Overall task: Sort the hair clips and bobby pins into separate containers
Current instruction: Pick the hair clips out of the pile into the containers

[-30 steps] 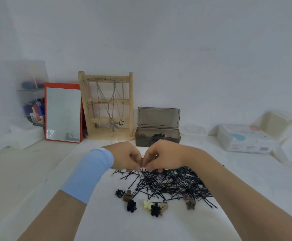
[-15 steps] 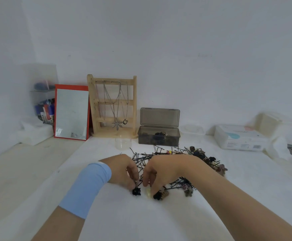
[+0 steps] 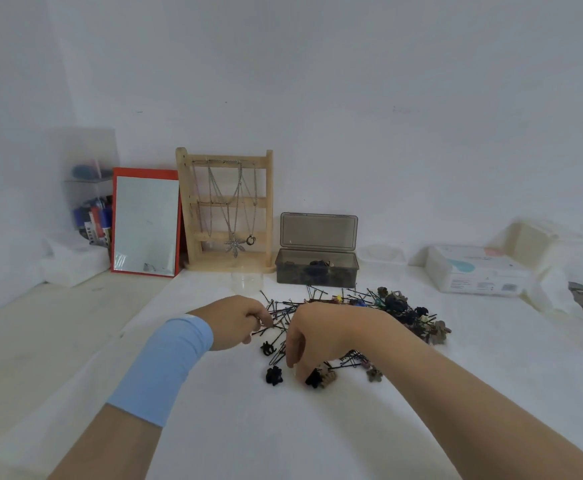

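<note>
Picking step: left hand (image 3: pixel 234 320) pinches a bobby pin (image 3: pixel 268 329), right hand (image 3: pixel 318 332) fingers curl over a hair clip (image 3: pixel 314 378), grip unclear; next, lift toward the centre box (image 3: pixel 318 271).

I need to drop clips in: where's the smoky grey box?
Head view: the grey box stands open at the back, just right of the wooden necklace stand and behind the bobby pin pile.
</note>
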{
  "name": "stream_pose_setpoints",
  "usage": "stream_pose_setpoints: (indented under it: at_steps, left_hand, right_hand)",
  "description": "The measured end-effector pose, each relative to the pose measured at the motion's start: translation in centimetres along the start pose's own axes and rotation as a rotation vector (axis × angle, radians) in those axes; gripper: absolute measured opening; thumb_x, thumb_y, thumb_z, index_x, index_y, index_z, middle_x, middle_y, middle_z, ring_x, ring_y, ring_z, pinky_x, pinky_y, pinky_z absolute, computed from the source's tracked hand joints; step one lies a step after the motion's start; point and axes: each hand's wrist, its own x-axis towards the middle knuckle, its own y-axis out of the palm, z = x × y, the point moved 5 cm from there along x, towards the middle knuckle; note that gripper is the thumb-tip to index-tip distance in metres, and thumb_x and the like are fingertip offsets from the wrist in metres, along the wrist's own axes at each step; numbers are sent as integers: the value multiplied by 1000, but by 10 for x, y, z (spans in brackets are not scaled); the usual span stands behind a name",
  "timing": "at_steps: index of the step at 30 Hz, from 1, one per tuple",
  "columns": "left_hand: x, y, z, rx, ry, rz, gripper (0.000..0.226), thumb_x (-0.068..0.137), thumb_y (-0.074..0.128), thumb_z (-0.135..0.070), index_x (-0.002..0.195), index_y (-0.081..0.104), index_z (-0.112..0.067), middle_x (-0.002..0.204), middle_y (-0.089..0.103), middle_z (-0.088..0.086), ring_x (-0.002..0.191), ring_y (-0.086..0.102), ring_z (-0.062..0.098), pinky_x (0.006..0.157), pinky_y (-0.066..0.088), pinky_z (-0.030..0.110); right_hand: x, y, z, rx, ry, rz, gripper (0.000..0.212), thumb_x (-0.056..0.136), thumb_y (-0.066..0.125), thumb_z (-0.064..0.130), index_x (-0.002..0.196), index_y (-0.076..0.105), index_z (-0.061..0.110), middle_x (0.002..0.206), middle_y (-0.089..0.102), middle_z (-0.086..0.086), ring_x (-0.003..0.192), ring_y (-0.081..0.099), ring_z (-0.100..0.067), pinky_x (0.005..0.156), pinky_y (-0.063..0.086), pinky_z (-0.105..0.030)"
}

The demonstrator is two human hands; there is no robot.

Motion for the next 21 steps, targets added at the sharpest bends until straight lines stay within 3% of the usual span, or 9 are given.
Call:
stream_pose_setpoints:
  at_steps: [5, 9, 12, 15, 18, 21]
  left_hand:
    - [2, 2, -3, 121, 61, 4, 11, 90, 65, -30, 88, 67, -40, 94, 61, -19, 81, 56, -3, 70, 41, 15]
    - [-1, 8, -11, 108, 93, 98, 12, 84, 73, -35, 90, 74, -46, 82, 67, -19, 61, 57, -6, 62, 43, 11]
    - [-3, 19, -18, 160, 60, 195, 23, 76, 79, -42, 98, 74, -47, 84, 71, -16, 51, 53, -6, 56, 41, 11]
    - [-5, 26, -24, 223, 45, 205, 23, 70, 83, -39, 92, 76, -43, 78, 69, -18, 55, 56, -4, 58, 47, 13]
    - [-6, 28, -27, 241, 44, 186, 18, 72, 81, -35, 90, 77, -34, 76, 71, -17, 66, 61, 1, 74, 55, 21]
    - [-5, 24, -31, 180, 72, 154, 12, 80, 71, -33, 92, 71, -28, 72, 73, -9, 62, 60, 3, 70, 52, 22]
  right_hand:
    - [-10, -17, -6, 68, 17, -129, 19, 73, 83, 42, 87, 73, 32, 78, 68, 20, 71, 63, 5, 64, 47, -16]
    - [-22, -32, -16, 162, 16, -163, 19, 84, 73, 28, 101, 70, 33, 89, 73, 10, 79, 70, -7, 65, 58, -23]
    - [-29, -26, -21, 203, 32, -100, 19, 93, 61, 23, 104, 73, 33, 91, 70, 15, 75, 73, -6, 57, 52, -19]
    - [-30, -19, -26, 244, 64, -104, 13, 97, 59, 26, 103, 70, 29, 103, 70, 13, 72, 74, -8, 54, 52, -22]
    - [-31, -24, -32, 204, 102, -230, 6, 96, 63, 23, 99, 68, 22, 91, 72, 5, 69, 72, -7, 49, 51, -20]
    - [-35, -35, -35, 231, 119, -369, 4, 97, 61, 22, 98, 65, 22, 90, 69, 3, 68, 71, -6, 48, 52, -21]
